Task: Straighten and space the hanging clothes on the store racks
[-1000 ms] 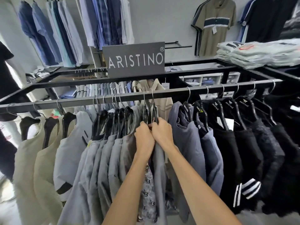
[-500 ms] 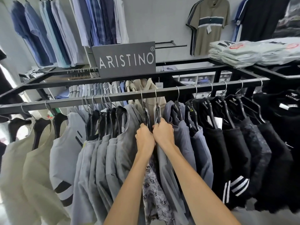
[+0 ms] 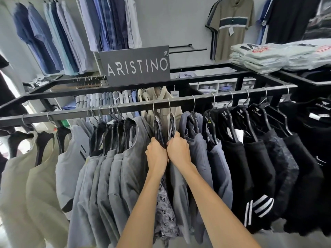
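the left hand (image 3: 156, 154) and right hand (image 3: 179, 151) sit knuckle to knuckle at the middle of the front rail (image 3: 138, 106). the left hand's fingers are curled round the shoulder of a patterned shirt (image 3: 165, 208) just under its hanger (image 3: 157, 126), and the right hand's fingers are wrapped the same way on the plain grey garment (image 3: 177, 185) beside it. their 2 hooks hang close together on the rail, with a short bare stretch of bar on either side. to the left a tight bunch of grey vests (image 3: 111, 172) presses shoulder to shoulder, its nearest vest touching the left wrist. further left, a pale grey vest and 2 beige vests (image 3: 35, 185) hang more loosely. to the right 2 blue-grey tops (image 3: 200, 145) crowd against the right hand, then a row of black garments (image 3: 259, 158) runs evenly spaced to the rack's corner. behind the rail, a second row of clothes hangs inside the black frame, and a grey aristino sign (image 3: 136, 66) stands on the rear bar above the hands. a folded stack (image 3: 265, 56) lies on the rack's top at the right. shirts (image 3: 62, 36) and an olive polo (image 3: 231, 24) hang on the back wall, well apart from the hands.
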